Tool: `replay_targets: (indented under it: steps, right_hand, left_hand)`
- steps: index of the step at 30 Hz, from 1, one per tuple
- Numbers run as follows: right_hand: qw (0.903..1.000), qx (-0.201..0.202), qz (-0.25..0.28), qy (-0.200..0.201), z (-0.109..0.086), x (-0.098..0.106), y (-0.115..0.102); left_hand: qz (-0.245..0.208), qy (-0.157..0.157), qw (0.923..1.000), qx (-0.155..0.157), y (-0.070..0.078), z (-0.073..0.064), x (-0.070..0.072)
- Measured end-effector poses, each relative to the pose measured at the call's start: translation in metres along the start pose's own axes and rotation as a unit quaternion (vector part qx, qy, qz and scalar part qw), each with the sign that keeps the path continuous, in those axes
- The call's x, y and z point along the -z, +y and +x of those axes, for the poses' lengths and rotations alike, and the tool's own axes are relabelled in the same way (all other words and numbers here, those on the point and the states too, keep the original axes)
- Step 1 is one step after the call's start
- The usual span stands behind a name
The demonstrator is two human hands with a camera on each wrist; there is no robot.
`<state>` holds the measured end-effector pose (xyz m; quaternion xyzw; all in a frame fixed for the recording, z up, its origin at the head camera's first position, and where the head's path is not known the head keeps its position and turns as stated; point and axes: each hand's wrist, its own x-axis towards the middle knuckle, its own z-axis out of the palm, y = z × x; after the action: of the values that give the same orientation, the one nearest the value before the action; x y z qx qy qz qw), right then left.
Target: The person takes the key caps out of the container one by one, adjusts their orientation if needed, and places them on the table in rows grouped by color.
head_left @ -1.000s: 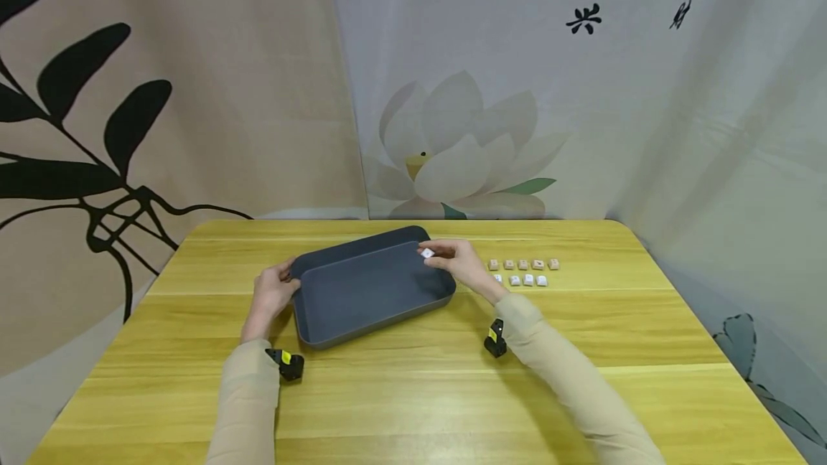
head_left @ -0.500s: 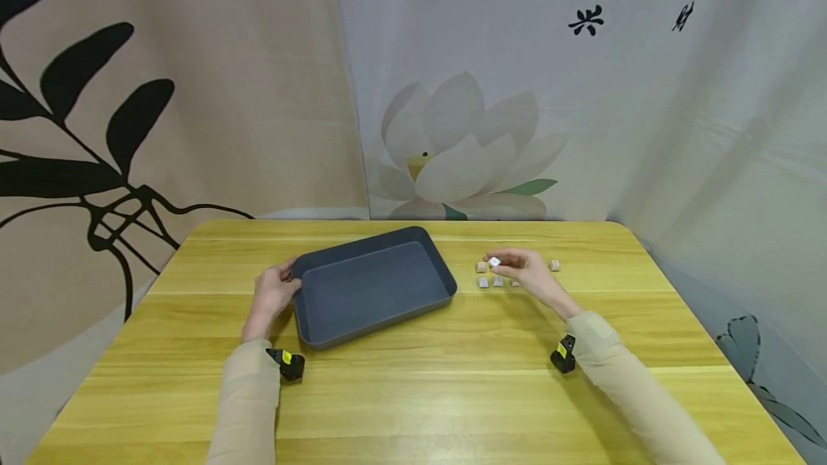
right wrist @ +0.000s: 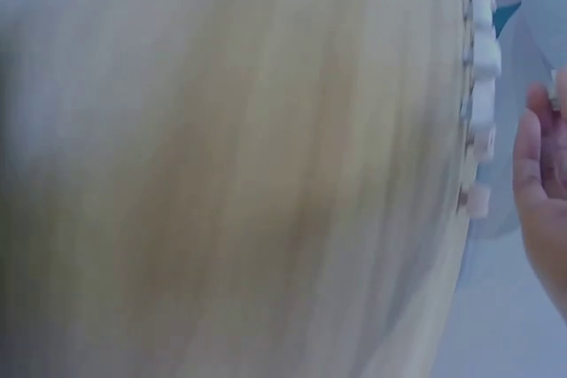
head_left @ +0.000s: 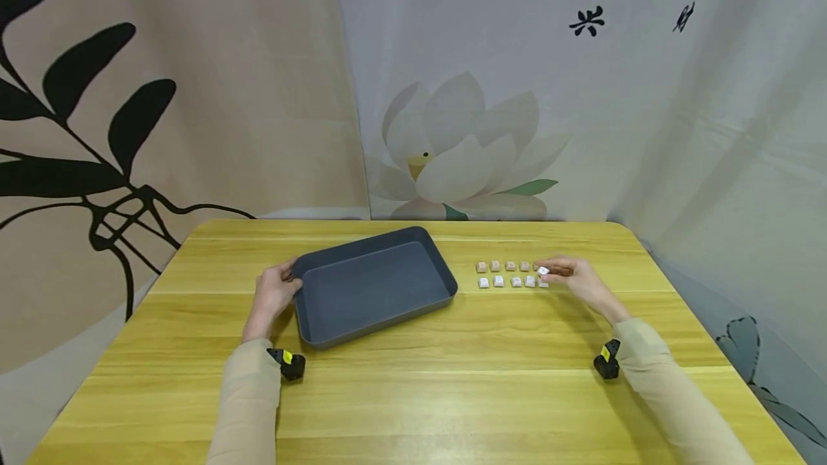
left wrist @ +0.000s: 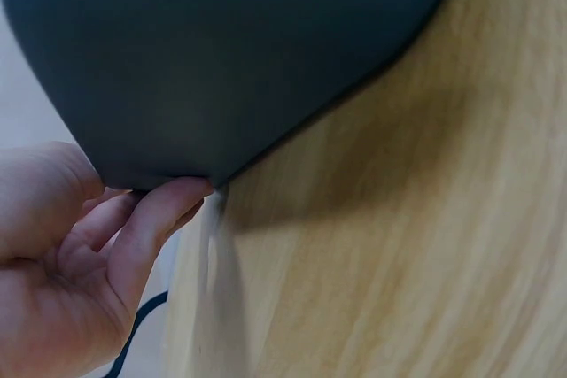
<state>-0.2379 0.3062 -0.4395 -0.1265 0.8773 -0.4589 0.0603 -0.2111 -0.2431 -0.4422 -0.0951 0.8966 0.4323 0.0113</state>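
Observation:
In the head view, my left hand (head_left: 274, 298) grips the left end of a dark grey rectangular tray (head_left: 371, 329). The left wrist view shows that hand's thumb and fingers at the tray's narrow end, with the tray wall (left wrist: 204, 68) filling the upper part. My right hand (head_left: 581, 284) pinches a small white keycap (head_left: 543, 272) between thumb and fingertips, over the right end of two rows of keycaps. The back row is beige keycaps (head_left: 510, 266); the front row is white keycaps (head_left: 498, 281). Part of the back row's right end is hidden behind the hand.
The wooden table (head_left: 413, 393) has its far edge close to a hanging curtain (head_left: 291, 92) printed with leaves and a lotus. The tray lies at a slant, left of the keycap rows. A black wrist camera (head_left: 607, 359) is strapped at the right sleeve.
My right hand has carried the white keycap rightward, from over the tray's right side, along the rows to their right end. My left hand and the tray have stayed put.

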Motion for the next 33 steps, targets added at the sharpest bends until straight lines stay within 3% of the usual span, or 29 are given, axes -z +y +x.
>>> replay_targets:
  steps: [6, 15, 20, 33]
  right_hand:
    - [0.9996, -0.027, 0.001, 0.004, -0.004, 0.010, 0.013]
    - [0.9973, -0.046, -0.057, 0.006, -0.007, 0.020, 0.027]
    - [0.9947, -0.045, -0.092, 0.003, -0.005, 0.022, 0.029]
    - [0.9916, -0.045, -0.121, 0.007, 0.000, 0.020, 0.032]
  left_hand:
    - [-0.006, 0.002, 1.0000, 0.002, 0.001, -0.002, -0.001]
    - [-0.019, -0.001, 0.9998, -0.008, 0.001, -0.001, -0.001]
    - [-0.019, -0.001, 0.9998, -0.007, 0.000, 0.000, -0.001]
    - [-0.010, 0.005, 0.9999, -0.008, 0.001, -0.001, -0.001]
